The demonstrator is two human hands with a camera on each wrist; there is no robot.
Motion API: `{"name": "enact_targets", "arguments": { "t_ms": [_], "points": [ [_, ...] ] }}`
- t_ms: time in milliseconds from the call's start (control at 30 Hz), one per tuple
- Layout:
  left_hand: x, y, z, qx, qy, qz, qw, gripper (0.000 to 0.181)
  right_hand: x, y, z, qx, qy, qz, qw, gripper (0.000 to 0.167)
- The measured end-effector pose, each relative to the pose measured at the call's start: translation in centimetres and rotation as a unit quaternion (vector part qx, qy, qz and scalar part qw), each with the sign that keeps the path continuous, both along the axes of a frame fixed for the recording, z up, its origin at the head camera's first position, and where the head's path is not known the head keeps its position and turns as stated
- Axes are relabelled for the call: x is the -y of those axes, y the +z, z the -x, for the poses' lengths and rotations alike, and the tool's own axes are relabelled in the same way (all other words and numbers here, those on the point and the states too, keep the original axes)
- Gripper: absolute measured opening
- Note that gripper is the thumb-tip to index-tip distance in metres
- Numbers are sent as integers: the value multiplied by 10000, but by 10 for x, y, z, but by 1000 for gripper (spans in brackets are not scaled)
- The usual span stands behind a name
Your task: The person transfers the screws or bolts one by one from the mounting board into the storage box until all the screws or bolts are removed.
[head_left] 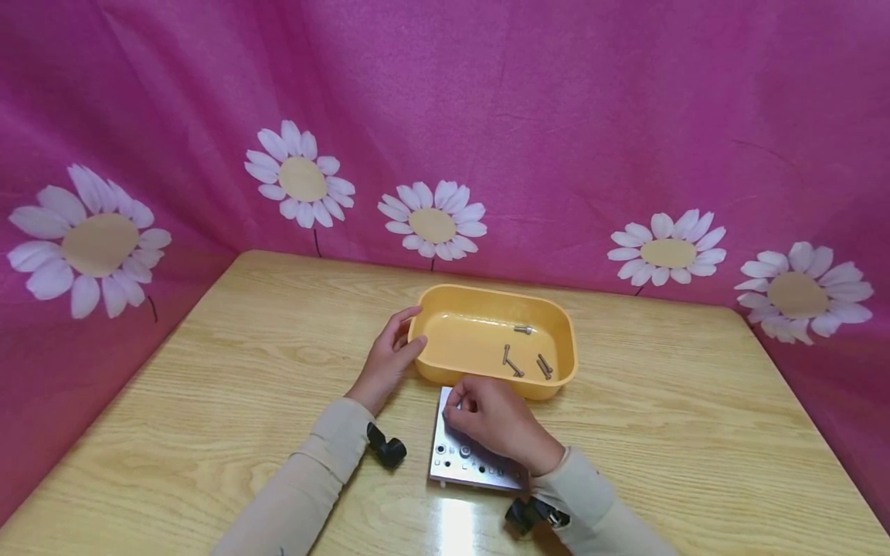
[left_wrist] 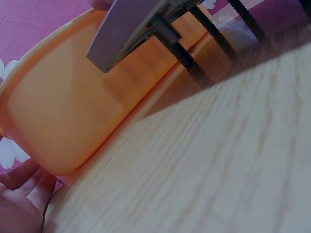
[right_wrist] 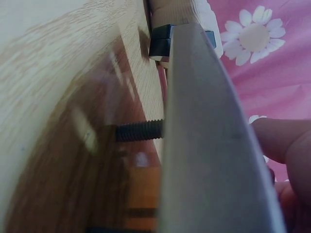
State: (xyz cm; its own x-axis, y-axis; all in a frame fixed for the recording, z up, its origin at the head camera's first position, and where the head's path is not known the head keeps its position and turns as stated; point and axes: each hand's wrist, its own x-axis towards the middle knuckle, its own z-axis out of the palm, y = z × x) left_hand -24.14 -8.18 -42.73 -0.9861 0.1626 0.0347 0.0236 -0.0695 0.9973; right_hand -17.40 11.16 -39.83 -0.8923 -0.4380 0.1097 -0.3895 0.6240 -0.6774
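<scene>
At the left end of a yellow plastic tray [head_left: 445,372], my left hand [head_left: 389,359] grips the wall, its thumb over the rim. In the left wrist view, its fingers [left_wrist: 29,187] lie by the tray's lower corner. A silver metal plate [head_left: 453,434] with holes and small markings stands in front of the tray. Threaded screws [left_wrist: 177,51] stick out below and hold it off the table. Over the plate's far left part, my right hand [head_left: 497,421] has its fingers curled, pinching a small dark screw, mostly hidden by the fingertips.
Several loose screws [head_left: 514,367] lie in the tray's right half. The wooden table [head_left: 695,432] is bordered by a pink curtain [head_left: 542,139] with daisies. Black wrist cameras [head_left: 389,449] sit at both cuffs.
</scene>
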Motion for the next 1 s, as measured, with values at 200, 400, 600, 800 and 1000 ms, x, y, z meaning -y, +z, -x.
{"name": "enact_targets", "arguments": {
  "t_ms": [200, 400, 600, 800, 1000],
  "points": [
    [-1, 9, -7, -73, 35, 59, 9999, 55, 0, 0, 1, 147, -61, 128, 9998, 6],
    [0, 9, -7, -77, 36, 51, 10000, 55, 0, -1, 1, 135, -109, 130, 9998, 6],
    [-1, 9, -7, -66, 33, 88, 9999, 55, 0, 0, 1, 192, -155, 174, 9995, 6],
    [-1, 8, -6, -79, 51, 124, 9999, 55, 0, 0, 1, 284, -234, 196, 9991, 5],
    [-1, 9, -7, -65, 49, 123, 9999, 55, 1, 0, 1, 342, -287, 210, 9988, 6]
  ]
}}
